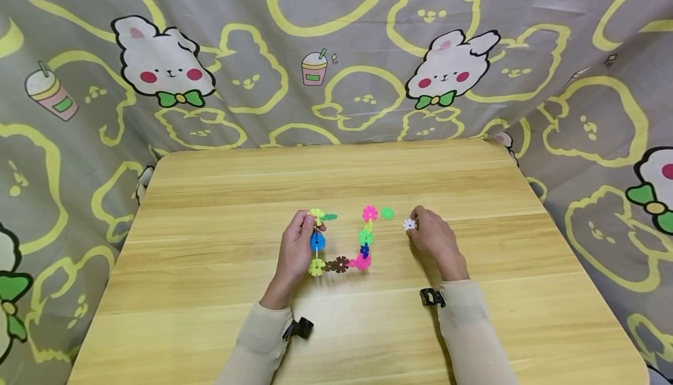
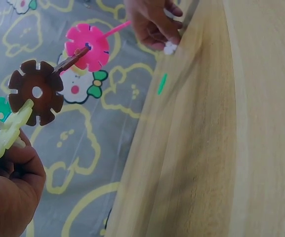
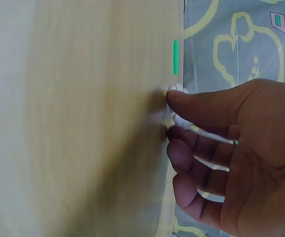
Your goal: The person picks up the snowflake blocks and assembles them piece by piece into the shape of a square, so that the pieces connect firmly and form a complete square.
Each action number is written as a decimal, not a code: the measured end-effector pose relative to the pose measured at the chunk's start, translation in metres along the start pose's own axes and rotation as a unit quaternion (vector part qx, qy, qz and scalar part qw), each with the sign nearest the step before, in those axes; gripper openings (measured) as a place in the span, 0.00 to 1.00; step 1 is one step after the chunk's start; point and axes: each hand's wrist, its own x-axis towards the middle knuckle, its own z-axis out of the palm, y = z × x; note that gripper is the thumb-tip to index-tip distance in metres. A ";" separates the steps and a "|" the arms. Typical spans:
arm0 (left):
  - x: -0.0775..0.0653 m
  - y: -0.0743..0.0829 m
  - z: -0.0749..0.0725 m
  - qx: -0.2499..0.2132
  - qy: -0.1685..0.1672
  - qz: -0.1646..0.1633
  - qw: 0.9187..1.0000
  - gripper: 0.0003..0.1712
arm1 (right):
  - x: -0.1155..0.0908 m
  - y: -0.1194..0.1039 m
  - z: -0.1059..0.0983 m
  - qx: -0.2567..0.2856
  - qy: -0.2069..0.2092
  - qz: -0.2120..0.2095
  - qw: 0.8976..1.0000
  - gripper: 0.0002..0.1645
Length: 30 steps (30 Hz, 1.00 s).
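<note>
My left hand pinches the upper left corner of a U-shaped chain of notched plastic snowflake discs, at a yellow-green disc. A blue disc sits on the near side, a brown disc along the bottom, and a pink disc tops the right side. In the left wrist view the chain, with its brown disc, appears raised off the table. To the right, my right hand pinches a white snowflake disc between thumb and finger at the tabletop.
A loose green disc lies flat on the wooden table, between the chain and the right hand. Patterned curtain hangs around the table's back and sides. Each forearm wears a black wrist mount.
</note>
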 end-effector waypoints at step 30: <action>-0.002 0.002 0.003 -0.009 -0.003 0.004 1.000 0.19 | -0.029 -0.088 -0.017 0.244 0.141 -0.243 0.928 0.12</action>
